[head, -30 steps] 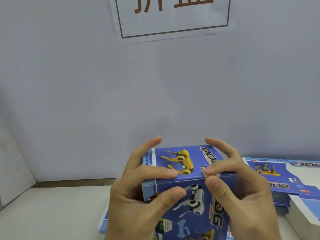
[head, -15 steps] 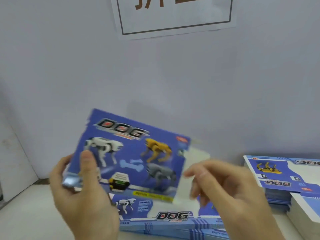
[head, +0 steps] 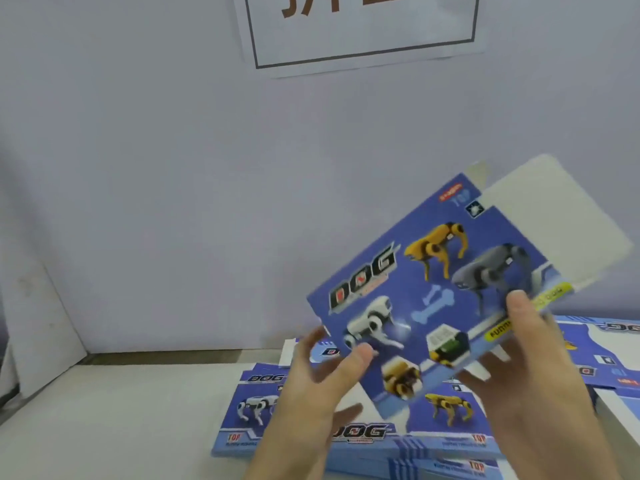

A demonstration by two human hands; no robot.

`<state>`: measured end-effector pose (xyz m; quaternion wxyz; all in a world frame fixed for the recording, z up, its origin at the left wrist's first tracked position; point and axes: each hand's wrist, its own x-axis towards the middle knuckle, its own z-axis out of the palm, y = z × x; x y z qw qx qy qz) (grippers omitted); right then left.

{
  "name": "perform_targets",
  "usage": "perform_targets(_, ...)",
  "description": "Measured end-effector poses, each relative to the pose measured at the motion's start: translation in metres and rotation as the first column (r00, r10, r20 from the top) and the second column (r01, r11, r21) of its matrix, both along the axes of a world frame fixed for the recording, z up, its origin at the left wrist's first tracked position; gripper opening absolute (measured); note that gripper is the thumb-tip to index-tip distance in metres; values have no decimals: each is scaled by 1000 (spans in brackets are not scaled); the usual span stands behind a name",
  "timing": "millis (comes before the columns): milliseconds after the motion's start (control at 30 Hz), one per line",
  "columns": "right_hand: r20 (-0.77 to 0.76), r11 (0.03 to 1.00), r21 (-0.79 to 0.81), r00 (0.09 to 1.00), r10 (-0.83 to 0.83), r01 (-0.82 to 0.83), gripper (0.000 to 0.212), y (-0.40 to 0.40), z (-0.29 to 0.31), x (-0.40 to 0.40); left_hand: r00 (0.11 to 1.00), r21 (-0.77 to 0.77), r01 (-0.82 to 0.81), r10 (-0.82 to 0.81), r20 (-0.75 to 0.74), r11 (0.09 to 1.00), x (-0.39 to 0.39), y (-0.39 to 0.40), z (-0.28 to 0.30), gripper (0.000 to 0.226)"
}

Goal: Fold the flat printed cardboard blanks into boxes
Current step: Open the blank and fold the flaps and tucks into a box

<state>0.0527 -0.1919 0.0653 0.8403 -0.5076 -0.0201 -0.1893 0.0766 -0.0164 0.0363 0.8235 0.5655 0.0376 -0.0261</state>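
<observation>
A flat printed cardboard blank, blue with toy dogs and the word DOG, is held tilted in the air above the near stack of blanks on the white table. The right hand pinches its near right edge, thumb on the printed face and fingers beneath. The left hand is spread loosely, thumb touching the blank's near left corner, the fingers gripping nothing that I can make out. A plain white flap juts from the far right end. A second stack lies at the right. This looks like the start of a fresh box: the next move probably calls for both hands to take opposite edges and push the blank open into a sleeve.
</observation>
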Motion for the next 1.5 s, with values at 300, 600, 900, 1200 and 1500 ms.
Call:
perform_targets(300, -218, 786, -502, 933, 288, -360, 93, 6, -25, 3, 935, 107, -179, 135, 329, 978, -10, 11, 14, 52)
perform_targets(600, 34, 888, -457, 997, 72, -49, 63, 26, -44, 11, 898, 212, -325, 230, 375, 922, -5, -12, -3, 49)
perform_targets(900, 14, 882, -471, 999, 35, -24, 29, 30, -51, 18, 897, 208, -358, 274, 347, 910, 0, -3, -14, 58)
perform_targets(1200, -90, 951, -277, 989, 114, -134, 26, 22, -61, 26, 946, 122, -178, 135, 295, 976, 1, 2, -17, 33)
perform_targets(1500, 53, 967, -219, 988, 146, -131, 19, 24, -61, 20, 910, -64, -156, 168, 380, 986, -1, 1, -22, 34)
